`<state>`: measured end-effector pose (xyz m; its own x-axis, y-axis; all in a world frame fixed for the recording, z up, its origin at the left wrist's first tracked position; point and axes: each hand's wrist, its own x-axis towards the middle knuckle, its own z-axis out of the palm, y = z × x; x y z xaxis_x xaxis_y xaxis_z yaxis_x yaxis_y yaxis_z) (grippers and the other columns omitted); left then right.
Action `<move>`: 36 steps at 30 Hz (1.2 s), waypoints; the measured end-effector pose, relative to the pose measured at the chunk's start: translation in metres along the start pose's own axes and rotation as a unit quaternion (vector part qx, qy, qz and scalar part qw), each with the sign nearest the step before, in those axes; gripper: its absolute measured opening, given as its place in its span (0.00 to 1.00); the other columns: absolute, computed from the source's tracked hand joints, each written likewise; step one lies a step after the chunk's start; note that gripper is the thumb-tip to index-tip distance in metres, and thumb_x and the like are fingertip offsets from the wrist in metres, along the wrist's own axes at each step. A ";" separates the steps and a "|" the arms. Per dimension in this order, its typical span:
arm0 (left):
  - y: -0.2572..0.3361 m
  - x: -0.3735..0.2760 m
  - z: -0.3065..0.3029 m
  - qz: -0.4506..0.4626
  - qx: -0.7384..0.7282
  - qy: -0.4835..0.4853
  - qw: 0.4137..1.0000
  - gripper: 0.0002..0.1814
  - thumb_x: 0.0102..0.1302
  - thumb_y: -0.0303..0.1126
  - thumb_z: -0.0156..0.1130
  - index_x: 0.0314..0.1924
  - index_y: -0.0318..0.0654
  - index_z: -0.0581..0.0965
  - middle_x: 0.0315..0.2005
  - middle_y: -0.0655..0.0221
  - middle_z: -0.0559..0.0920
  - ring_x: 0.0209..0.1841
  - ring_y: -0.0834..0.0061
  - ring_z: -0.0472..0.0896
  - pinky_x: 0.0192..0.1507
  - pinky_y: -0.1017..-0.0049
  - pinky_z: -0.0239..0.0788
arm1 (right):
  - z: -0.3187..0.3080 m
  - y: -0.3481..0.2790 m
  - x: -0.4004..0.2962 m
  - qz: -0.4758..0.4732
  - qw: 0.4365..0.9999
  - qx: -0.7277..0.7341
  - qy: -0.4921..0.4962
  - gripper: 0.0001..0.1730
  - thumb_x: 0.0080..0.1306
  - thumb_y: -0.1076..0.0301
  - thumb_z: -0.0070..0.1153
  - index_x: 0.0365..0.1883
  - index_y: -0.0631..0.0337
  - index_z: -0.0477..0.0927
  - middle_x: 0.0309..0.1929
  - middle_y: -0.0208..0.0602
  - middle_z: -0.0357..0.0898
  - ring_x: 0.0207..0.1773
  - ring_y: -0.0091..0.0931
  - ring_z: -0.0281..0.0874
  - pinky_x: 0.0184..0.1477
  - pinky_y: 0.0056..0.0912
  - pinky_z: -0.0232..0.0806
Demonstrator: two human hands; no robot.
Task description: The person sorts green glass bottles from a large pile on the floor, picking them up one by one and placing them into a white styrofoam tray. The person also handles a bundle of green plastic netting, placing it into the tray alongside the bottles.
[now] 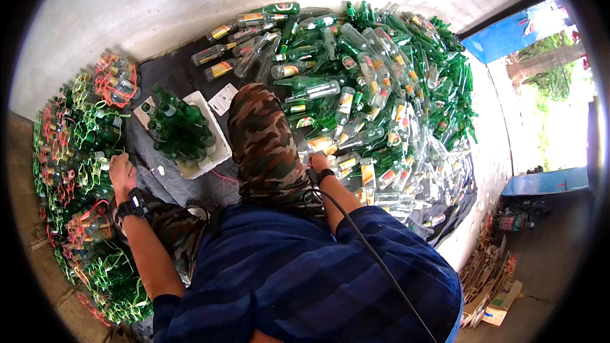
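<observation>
My left hand [124,171] is at the edge of the tied bundles of bottles [90,128] on the left, its fingers curled; whether it grips anything is unclear. My right hand [318,161] is beside my right knee, at the near edge of a large heap of loose glass bottles [367,76]; its fingers are bent by a clear bottle, and the hold cannot be made out. Between my legs and the bundles, upright green bottles [183,128] stand packed together in a white foam box [217,152]. A white card with printing [223,99] lies next to the box.
Black sheeting [171,74] covers the floor beneath the bottles. A pale wall [190,0] runs behind them. Red ties wrap a bundle of clear bottles [116,81] near the wall. Flattened cardboard [486,271] is piled at the lower right, near an opening to the outside. A black cable crosses my shirt.
</observation>
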<state>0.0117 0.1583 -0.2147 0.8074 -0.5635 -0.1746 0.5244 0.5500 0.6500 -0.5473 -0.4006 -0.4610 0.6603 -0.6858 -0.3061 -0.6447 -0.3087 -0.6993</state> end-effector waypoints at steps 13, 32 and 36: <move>-0.006 -0.002 0.043 -0.015 0.185 0.169 0.968 0.10 0.71 0.26 0.55 0.33 0.51 0.68 0.19 0.80 0.65 0.14 0.85 0.60 0.14 0.79 0.48 | 0.033 0.024 -0.021 -0.039 0.998 -0.043 0.004 0.19 0.73 0.65 0.43 0.25 0.64 0.79 0.20 0.35 0.77 0.22 0.30 0.78 0.26 0.36 0.72; 0.019 -0.012 0.057 -0.033 0.268 0.214 0.939 0.13 0.66 0.24 0.59 0.30 0.49 0.65 0.18 0.81 0.65 0.14 0.84 0.60 0.14 0.77 0.50 | 0.015 -0.062 0.009 0.146 0.965 0.209 -0.068 0.16 0.71 0.67 0.45 0.23 0.61 0.77 0.22 0.37 0.78 0.20 0.28 0.77 0.24 0.35 0.74; 0.008 -0.002 0.058 -0.038 0.299 0.229 0.926 0.14 0.65 0.24 0.60 0.29 0.50 0.64 0.18 0.81 0.65 0.14 0.85 0.59 0.15 0.77 0.49 | -0.010 -0.069 0.005 0.200 0.922 0.330 -0.040 0.13 0.71 0.68 0.43 0.28 0.61 0.76 0.24 0.36 0.77 0.21 0.27 0.75 0.24 0.34 0.73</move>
<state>-0.0012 0.1283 -0.1664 0.8761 -0.1914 -0.4425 0.4512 0.0023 0.8924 -0.5034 -0.3887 -0.4077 0.4643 -0.5985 -0.6528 -0.4854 0.4446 -0.7528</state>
